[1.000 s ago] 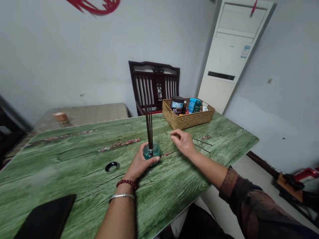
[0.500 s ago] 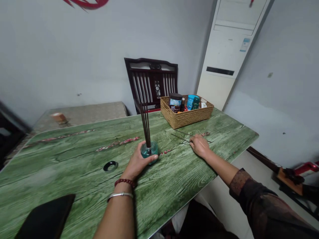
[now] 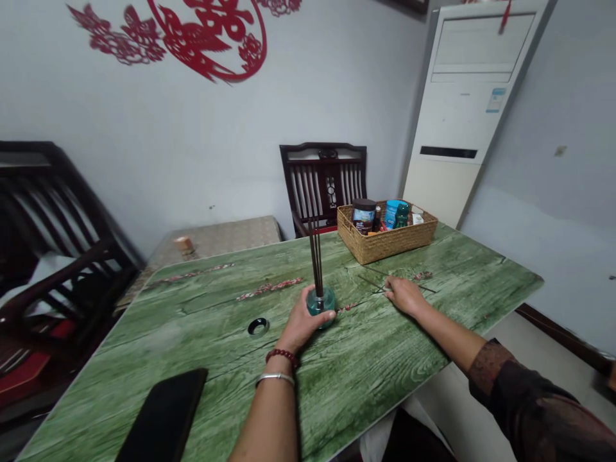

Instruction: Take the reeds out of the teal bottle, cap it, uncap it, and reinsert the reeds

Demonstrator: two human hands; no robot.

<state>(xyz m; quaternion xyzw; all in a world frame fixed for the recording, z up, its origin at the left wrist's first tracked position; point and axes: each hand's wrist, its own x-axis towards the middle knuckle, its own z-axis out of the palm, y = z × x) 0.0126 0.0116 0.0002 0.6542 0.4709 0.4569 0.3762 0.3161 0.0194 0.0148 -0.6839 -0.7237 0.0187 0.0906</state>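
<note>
Two sticks (image 3: pixel 370 282) partly behind right hand (image 3: pixel 404 296)

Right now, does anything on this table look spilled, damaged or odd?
No spill or damage shows. Only the loose sticks at the right hand stand out: they are outside the bottle held by the left hand while similar ones stand inside.

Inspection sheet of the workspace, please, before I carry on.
Surface: green wood-grain tabletop.
Job's things: round teal glass bottle with thin dark sticks standing in it; thin dark loose sticks lying on the tabletop.
Clutter: round black ring, flat black rectangular slab, tan woven rectangular basket holding containers.
Hands: left hand around the bottle; right hand at the loose sticks, grip unclear.
Cables: nothing seen.
Surroundings: dark wooden slatted chairs, tall white air conditioner.
</note>
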